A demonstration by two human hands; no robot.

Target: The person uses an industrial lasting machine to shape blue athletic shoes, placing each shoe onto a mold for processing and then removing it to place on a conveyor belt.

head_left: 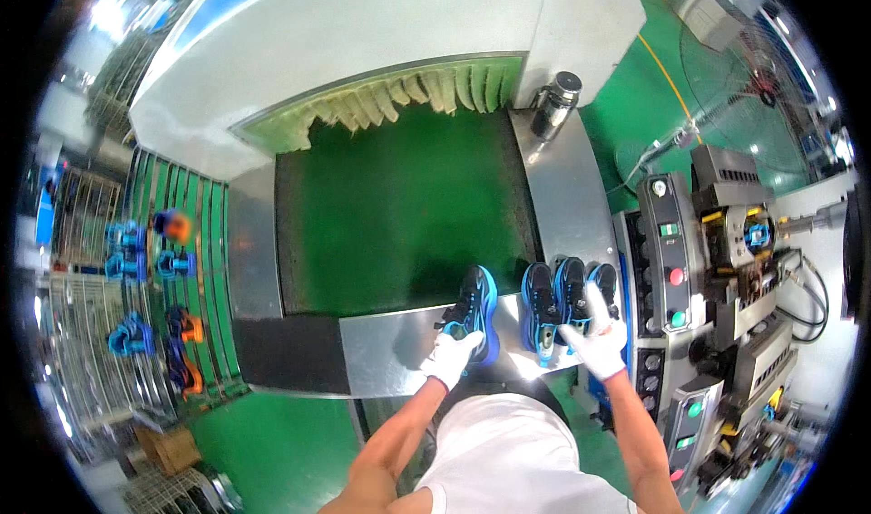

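Note:
My left hand (448,358), in a white glove, is closed around the heel end of a black sports shoe (473,301) with a blue sole. The shoe's toe points away from me, over the near edge of the green conveyor belt (408,205). To its right, three similar shoes stand side by side, toes away: a left one (539,296), a middle one (570,287) and a right one (604,279). My right hand (601,342), also gloved, is at the heels of the two rightmost shoes with thumb and fingers spread. Whether it touches them is unclear.
A pale machine housing (363,24) with a fringed curtain (390,97) spans the belt's far end. A metal flask (555,106) stands on the right ledge. Control panels (671,251) and a fan (758,88) are at right. On the left, a rack (213,287) carries shoes.

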